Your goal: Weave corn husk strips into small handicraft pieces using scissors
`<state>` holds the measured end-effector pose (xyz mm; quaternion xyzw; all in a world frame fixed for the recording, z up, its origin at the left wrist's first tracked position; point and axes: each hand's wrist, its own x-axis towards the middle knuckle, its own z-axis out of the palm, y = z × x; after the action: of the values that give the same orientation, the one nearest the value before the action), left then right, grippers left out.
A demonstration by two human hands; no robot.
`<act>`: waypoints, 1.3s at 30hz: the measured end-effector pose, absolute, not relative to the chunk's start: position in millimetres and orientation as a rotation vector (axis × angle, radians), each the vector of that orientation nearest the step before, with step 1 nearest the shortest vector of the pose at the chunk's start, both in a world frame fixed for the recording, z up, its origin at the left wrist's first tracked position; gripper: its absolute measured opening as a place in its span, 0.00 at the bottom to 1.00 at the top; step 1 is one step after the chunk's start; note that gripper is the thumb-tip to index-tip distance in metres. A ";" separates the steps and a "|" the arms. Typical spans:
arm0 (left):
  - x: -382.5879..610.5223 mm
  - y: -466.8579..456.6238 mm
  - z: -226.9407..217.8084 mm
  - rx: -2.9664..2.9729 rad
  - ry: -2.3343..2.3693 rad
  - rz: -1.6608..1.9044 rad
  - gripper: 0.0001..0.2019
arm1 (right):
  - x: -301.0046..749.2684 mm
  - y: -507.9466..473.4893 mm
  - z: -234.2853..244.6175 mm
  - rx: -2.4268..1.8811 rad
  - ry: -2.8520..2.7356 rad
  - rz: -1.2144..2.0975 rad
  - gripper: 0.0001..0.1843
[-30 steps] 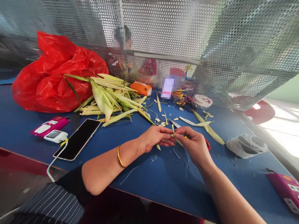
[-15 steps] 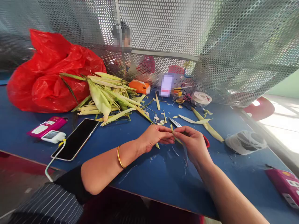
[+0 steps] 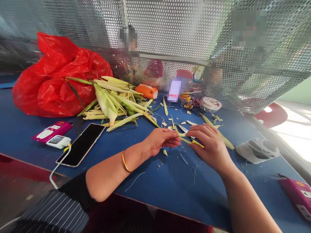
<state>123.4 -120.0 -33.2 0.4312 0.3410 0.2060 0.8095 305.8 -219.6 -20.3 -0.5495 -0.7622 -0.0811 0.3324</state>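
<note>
My left hand (image 3: 165, 140) is closed in a pinch on a narrow pale-green corn husk strip (image 3: 182, 134), which sticks out to the right of its fingertips. My right hand (image 3: 211, 145) is palm down at the strip's other side, its fingers bent. A yellowish end (image 3: 198, 143) shows by its thumb and seems to be part of the husk. Beneath and beyond the right fingers lie scissors (image 3: 181, 128); only the blades show, the handles being covered by the hand. A small husk scrap (image 3: 165, 152) lies below the left hand.
A heap of corn husks (image 3: 121, 105) lies before a red plastic bag (image 3: 60, 77). At left are a phone (image 3: 81, 145) and a pink power bank (image 3: 52, 131). A tape roll (image 3: 211, 104) and a clear plastic container (image 3: 257, 149) are at right. Perforated mesh (image 3: 175, 32) stands behind.
My right hand has shifted right and turned palm down, its fingers now over the scissors' handle side. The left hand stays about where it was, still pinching the husk strip.
</note>
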 end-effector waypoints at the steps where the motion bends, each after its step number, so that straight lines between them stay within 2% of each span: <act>1: 123.5 -120.0 -33.5 0.923 0.726 0.437 0.04 | 304.7 -219.6 -20.5 -1.420 -2.022 -0.237 0.06; 7: 125.4 -124.9 -30.5 1.016 0.730 0.393 0.04 | 292.8 -219.5 -23.8 -1.410 -1.977 -0.206 0.07; 14: 123.3 -131.0 -22.2 1.216 0.719 0.351 0.03 | 279.4 -219.3 -29.5 -1.509 -1.623 0.265 0.08; 18: 121.4 -129.7 -22.1 1.246 0.697 0.303 0.05 | 278.4 -219.6 -29.3 -1.520 -1.569 0.389 0.08; 20: 120.9 -129.1 -22.2 1.244 0.695 0.287 0.05 | 279.5 -220.2 -28.4 -1.497 -1.544 0.437 0.04; 24: 120.4 -128.0 -23.0 1.260 0.686 0.269 0.05 | 279.6 -221.0 -27.2 -1.469 -1.520 0.559 0.15; 28: 122.1 -128.4 -26.5 1.302 0.668 0.402 0.07 | 273.6 -219.1 -28.7 -1.506 -1.423 0.502 0.07; 34: 130.6 -140.9 -33.7 1.102 0.647 0.590 0.14 | 265.0 -213.1 -38.0 -1.454 -1.188 0.499 0.08; 39: 133.5 -144.1 -36.1 1.074 0.642 0.648 0.14 | 264.6 -212.4 -38.7 -1.381 -1.058 0.666 0.10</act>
<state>133.5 -144.1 -36.1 0.4936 0.2950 0.2977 0.7620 264.6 -212.4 -38.7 -0.5948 -0.4559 0.2871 0.5967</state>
